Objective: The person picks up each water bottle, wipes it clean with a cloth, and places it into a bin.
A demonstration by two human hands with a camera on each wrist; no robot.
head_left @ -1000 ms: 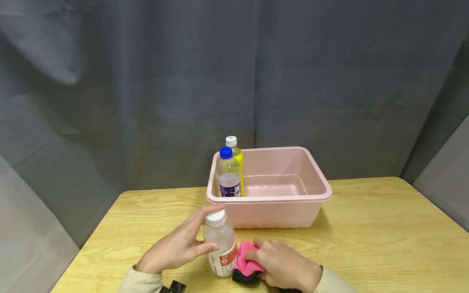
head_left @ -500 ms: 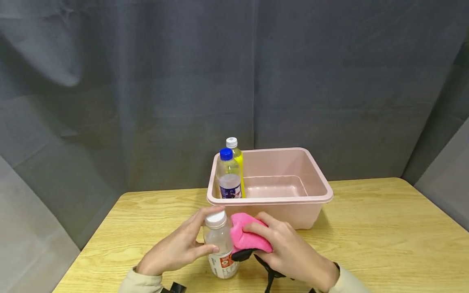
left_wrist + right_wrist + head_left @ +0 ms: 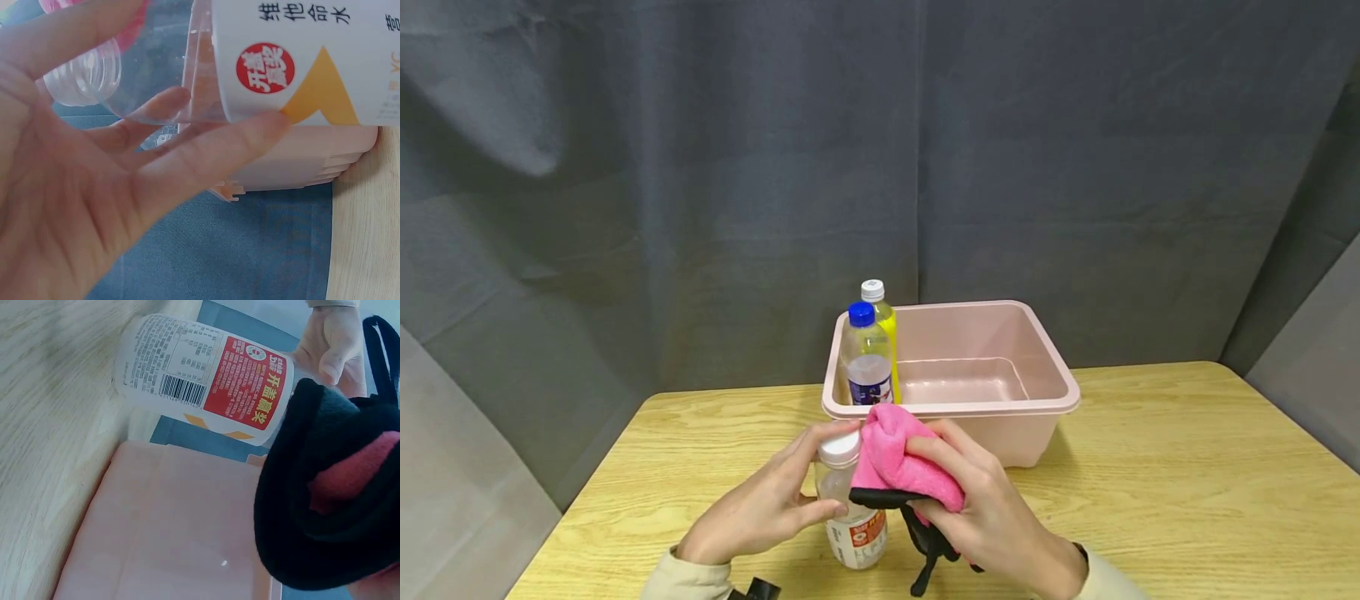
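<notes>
A clear plastic bottle (image 3: 857, 540) with a white cap and a white, red and orange label stands upright on the table. My left hand (image 3: 767, 500) holds it from the left, with fingers up at the cap and the thumb on its side. My right hand (image 3: 992, 504) grips a bunched pink cloth (image 3: 898, 462) with black edging and a black strap dangling below. The cloth is at the bottle's upper right side and covers part of it. In the right wrist view the folded black edge (image 3: 281, 506) fills the right side, beside the bottle's label (image 3: 206, 381).
A pink plastic tub (image 3: 951, 409) stands just behind the hands on the wooden table (image 3: 1172, 475). In its left end are a blue-capped bottle (image 3: 868, 362) and a yellow bottle (image 3: 887, 321) with a white cap. A dark curtain (image 3: 775, 192) hangs behind the table.
My right hand has lifted the pink cloth from beside the bottle's base to its upper part near the cap. My left hand and the bottle have hardly moved.
</notes>
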